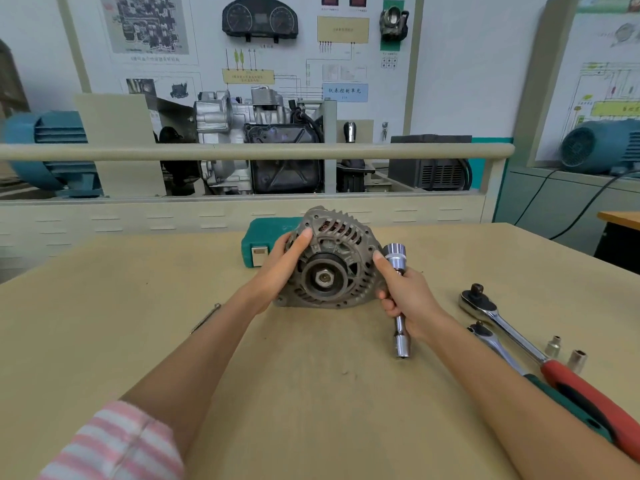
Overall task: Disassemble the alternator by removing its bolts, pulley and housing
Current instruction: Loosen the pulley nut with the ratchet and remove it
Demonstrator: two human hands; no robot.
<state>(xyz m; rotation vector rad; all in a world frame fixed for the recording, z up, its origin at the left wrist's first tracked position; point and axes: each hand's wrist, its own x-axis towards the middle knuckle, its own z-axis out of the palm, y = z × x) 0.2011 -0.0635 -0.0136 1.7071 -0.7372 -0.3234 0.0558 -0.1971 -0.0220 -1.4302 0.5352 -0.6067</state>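
The grey alternator stands tilted on the wooden table, its black pulley and centre nut facing me. My left hand grips the housing's left rim, thumb on the front face. My right hand holds a chrome extension bar with a large socket on its upper end, just right of the alternator; the index finger touches the housing's right edge.
A green tool case lies behind the alternator. Two ratchet wrenches with red and green handles and two loose sockets lie at the right. A thin metal rod lies left. An engine display stands behind a rail.
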